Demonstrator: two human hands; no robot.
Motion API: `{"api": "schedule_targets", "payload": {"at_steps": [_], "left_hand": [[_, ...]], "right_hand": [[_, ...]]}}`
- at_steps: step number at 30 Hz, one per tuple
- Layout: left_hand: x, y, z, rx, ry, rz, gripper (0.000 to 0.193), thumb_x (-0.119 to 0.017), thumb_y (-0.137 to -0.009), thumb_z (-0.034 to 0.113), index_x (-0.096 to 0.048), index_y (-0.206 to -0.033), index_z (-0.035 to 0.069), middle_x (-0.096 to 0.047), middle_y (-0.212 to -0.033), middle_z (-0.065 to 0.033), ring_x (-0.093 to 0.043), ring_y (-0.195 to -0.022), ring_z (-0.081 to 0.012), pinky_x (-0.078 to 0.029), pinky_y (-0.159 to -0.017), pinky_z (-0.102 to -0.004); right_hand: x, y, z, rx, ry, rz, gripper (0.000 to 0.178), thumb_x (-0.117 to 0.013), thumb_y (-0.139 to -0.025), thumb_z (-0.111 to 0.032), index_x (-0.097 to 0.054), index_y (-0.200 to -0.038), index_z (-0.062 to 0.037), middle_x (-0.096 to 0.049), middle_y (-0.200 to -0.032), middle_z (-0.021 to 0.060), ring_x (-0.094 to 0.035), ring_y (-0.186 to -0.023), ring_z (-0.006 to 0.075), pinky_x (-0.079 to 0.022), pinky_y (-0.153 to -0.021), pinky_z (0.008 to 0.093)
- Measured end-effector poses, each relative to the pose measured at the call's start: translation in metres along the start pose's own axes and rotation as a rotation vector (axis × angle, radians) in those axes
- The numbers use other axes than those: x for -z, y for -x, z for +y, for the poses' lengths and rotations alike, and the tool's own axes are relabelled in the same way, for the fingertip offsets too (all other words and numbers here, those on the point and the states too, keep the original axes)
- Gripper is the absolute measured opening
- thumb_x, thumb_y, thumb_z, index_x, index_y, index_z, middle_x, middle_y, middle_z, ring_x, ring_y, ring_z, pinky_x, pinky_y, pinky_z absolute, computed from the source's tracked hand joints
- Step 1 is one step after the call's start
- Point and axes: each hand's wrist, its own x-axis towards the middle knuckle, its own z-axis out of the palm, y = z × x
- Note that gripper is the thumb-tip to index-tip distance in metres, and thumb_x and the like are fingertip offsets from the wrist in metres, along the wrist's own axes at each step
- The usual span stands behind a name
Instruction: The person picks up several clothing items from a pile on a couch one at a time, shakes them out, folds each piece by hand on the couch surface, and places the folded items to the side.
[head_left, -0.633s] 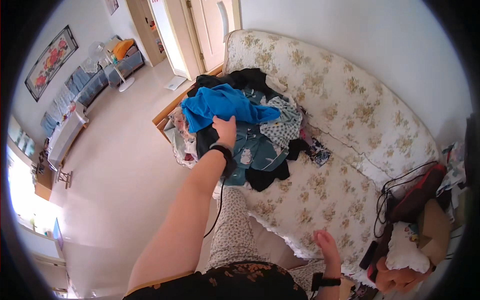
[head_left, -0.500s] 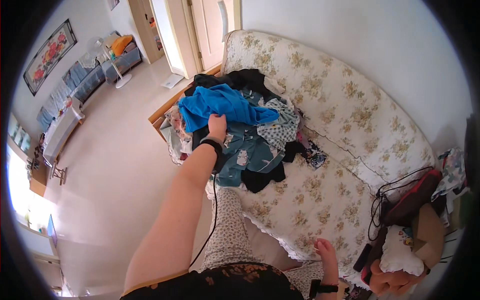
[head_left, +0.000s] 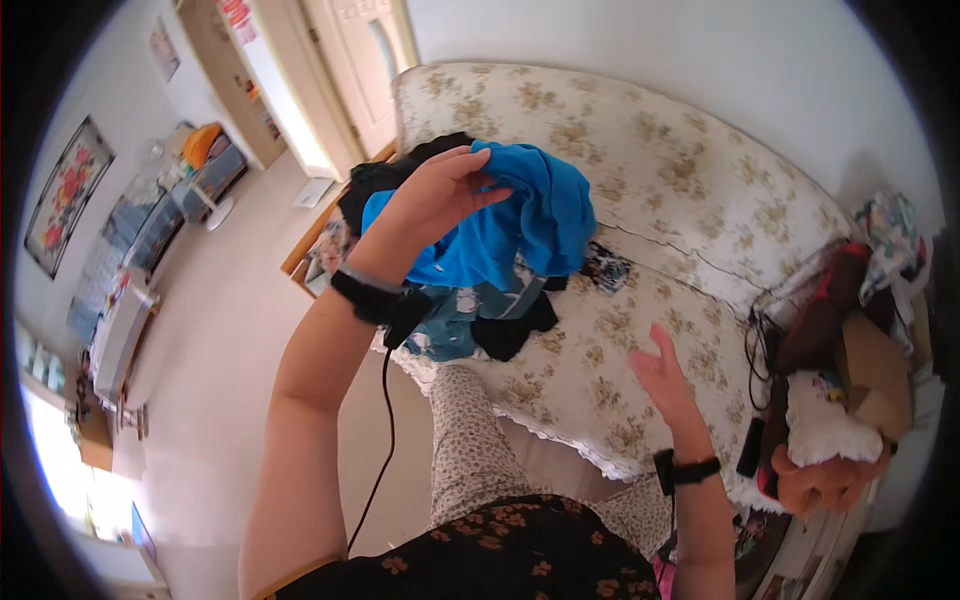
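Observation:
A bright blue garment (head_left: 535, 210) is lifted partly off a clothes heap on the sofa, its lower folds still draped over the pile. My left hand (head_left: 445, 195) pinches its upper edge between thumb and fingers. Beneath it show a teal patterned garment (head_left: 445, 325), a black piece of cloth (head_left: 515, 330) and, farther back, more black clothing (head_left: 375, 190). My right hand (head_left: 665, 378) hovers over the sofa seat, fingers apart and holding nothing. Black straps circle both wrists, and a cable hangs from the left one.
The sofa (head_left: 620, 380) wears a quilted floral cover. At its right end are a white cushion (head_left: 825, 420), an orange-brown plush thing (head_left: 830, 480), a cardboard box (head_left: 880, 375) and black cables (head_left: 762, 345). A standing fan (head_left: 215, 210) is across the room.
My left hand has raised the blue garment and carried it rightward, covering the checked cloth. My right hand has come up and forward over the seat. The view has shifted slightly.

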Motion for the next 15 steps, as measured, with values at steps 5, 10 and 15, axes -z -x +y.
{"api": "schedule_targets", "payload": {"at_steps": [5, 10, 15], "left_hand": [[-0.067, 0.007, -0.021, 0.130, 0.223, -0.242, 0.027, -0.047, -0.094, 0.017, -0.056, -0.110, -0.003, -0.061, -0.109, -0.0133, -0.058, -0.102, -0.0224, -0.049, -0.091, -0.0346], [-0.098, 0.004, -0.057, 0.253, 0.296, -0.316, 0.027, -0.046, -0.095, 0.016, -0.056, -0.108, -0.005, -0.061, -0.108, -0.0141, -0.060, -0.100, -0.0230, -0.050, -0.090, -0.0333], [-0.099, 0.001, -0.114, 0.429, 0.191, -0.243, 0.026, -0.045, -0.096, 0.016, -0.056, -0.109, -0.004, -0.062, -0.108, -0.0136, -0.060, -0.101, -0.0216, -0.050, -0.090, -0.0322]], "right_hand": [[-0.008, -0.005, -0.047, 0.275, -0.085, 0.163, 0.075, -0.062, -0.086, -0.011, -0.015, -0.145, -0.0095, -0.021, -0.145, 0.0117, -0.040, -0.121, 0.0236, -0.046, -0.087, 0.0337], [0.043, 0.007, -0.085, 0.231, -0.070, 0.299, 0.026, -0.054, -0.092, -0.020, -0.062, -0.109, -0.0017, -0.064, -0.095, 0.0022, -0.057, -0.088, 0.0102, -0.045, -0.077, 0.0267], [0.071, 0.033, -0.152, 0.163, -0.352, 0.362, 0.025, -0.053, -0.090, -0.020, -0.062, -0.106, -0.0034, -0.064, -0.097, 0.0047, -0.060, -0.086, 0.0127, -0.046, -0.078, 0.0263]]}}
